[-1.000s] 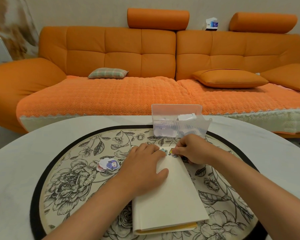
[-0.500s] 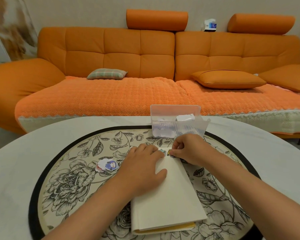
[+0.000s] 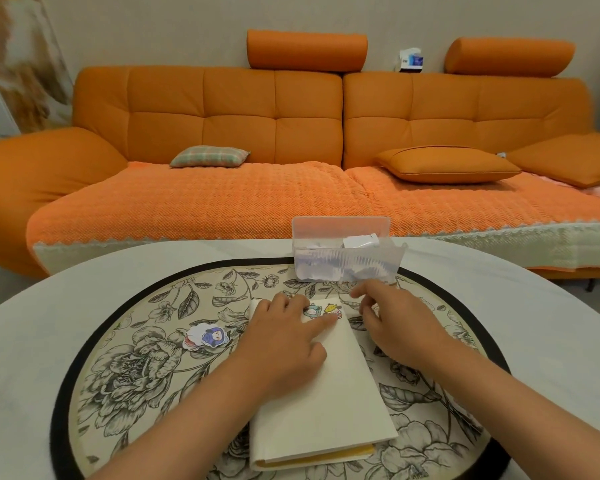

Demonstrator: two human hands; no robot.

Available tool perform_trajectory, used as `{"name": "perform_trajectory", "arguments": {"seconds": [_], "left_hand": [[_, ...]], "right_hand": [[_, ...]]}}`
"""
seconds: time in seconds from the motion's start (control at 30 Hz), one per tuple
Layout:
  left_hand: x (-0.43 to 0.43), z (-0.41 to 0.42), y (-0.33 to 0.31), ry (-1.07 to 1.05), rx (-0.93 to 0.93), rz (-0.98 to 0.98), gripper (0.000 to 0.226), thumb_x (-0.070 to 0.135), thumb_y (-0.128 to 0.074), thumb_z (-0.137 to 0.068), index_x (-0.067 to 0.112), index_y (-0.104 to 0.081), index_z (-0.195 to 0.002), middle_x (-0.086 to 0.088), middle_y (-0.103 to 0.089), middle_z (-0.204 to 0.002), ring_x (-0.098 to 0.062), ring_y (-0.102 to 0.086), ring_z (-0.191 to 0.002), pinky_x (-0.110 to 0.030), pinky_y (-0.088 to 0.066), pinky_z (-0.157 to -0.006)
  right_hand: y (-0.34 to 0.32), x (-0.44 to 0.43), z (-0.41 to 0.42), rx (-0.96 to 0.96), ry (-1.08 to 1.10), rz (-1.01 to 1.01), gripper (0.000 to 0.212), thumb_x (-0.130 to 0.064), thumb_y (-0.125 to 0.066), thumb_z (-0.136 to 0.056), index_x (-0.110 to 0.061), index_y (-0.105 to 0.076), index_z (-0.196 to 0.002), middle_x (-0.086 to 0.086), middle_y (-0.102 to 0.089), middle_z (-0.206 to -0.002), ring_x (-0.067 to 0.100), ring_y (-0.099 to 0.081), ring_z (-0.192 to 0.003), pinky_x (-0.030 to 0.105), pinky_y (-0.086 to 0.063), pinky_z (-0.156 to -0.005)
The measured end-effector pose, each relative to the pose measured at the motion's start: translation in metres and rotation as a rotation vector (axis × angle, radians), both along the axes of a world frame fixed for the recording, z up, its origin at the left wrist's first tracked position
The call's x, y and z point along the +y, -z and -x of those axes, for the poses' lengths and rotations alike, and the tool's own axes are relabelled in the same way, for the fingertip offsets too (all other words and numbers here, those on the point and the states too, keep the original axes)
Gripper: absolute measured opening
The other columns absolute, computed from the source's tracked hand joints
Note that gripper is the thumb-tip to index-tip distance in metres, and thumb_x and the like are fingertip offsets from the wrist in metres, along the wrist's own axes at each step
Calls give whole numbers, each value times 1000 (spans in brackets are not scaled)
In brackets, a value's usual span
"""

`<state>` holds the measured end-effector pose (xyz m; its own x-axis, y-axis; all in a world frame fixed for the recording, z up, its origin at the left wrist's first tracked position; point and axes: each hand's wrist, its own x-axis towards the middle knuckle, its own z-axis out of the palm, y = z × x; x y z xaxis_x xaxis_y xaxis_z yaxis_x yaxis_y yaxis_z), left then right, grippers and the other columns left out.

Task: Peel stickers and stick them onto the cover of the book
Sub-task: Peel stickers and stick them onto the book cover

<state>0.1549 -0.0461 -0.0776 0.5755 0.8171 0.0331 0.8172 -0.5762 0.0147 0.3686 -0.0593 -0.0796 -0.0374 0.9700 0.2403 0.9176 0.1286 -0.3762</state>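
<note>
Lifted off the stickers since half a second ago, the right hand (image 3: pixel 397 327) is now held loosely open and empty just beside the book (image 3: pixel 329 386), which lies closed on the floral mat (image 3: pixel 125 368) on the counter (image 3: pixel 21 344). The left hand (image 3: pixel 288 344) is laid flat on the cover, its index finger pressed by two stuck stickers (image 3: pixel 323 310) at the far edge. Loose stickers (image 3: pixel 207 337) lie left of the book. Beyond stands a clear box (image 3: pixel 343 252), then an orange sofa (image 3: pixel 243 140).

Matt cream paper covers the book (image 3: pixel 321 403), beside glossy stickers (image 3: pixel 207 337), behind it a ribbed translucent plastic box (image 3: pixel 343 258).
</note>
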Motion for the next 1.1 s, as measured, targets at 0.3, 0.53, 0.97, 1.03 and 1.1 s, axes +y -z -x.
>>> {"name": "perform_trajectory", "arguments": {"seconds": [0.3, 0.53, 0.97, 1.03, 1.1], "left_hand": [[7, -8, -1, -10, -4, -20, 90, 53, 1, -67, 45, -28, -152, 5, -36, -140, -19, -30, -130, -37, -25, -105], [4, -9, 1, 10, -27, -94, 88, 54, -5, -72, 31, -48, -145, 4, -47, -144, -24, -42, -128, -41, -35, -101], [16, -23, 8, -35, 16, -86, 89, 59, 2, -72, 37, -28, -152, 5, -36, -135, -20, -31, -126, -38, -27, -99], [14, -24, 9, -33, 25, -104, 87, 58, 0, -74, 35, -31, -152, 5, -38, -135, -20, -33, -126, -38, -29, -99], [10, -22, 11, -39, 13, -129, 82, 56, -4, -77, 30, -42, -146, 4, -44, -135, -22, -39, -123, -39, -34, -96]], "right_hand": [[1, -8, 16, -246, -154, 5, 36, -35, -39, -101, -38, -59, -131, -10, -53, -108, 16, -55, -99, 31, -45, -68], [4, -2, 19, -294, -143, 43, 37, -34, -36, -101, -35, -48, -136, -5, -38, -102, 21, -49, -98, 31, -36, -65], [9, -11, 20, -250, -124, -22, 40, -28, -39, -99, -27, -54, -136, -3, -50, -117, 18, -47, -108, 33, -46, -74], [10, -10, 19, -254, -140, -30, 41, -28, -40, -98, -26, -54, -136, -3, -50, -118, 19, -47, -108, 31, -40, -72], [11, -10, 18, -256, -146, -30, 41, -28, -41, -98, -26, -52, -137, -2, -49, -119, 21, -46, -109, 32, -40, -73]]}}
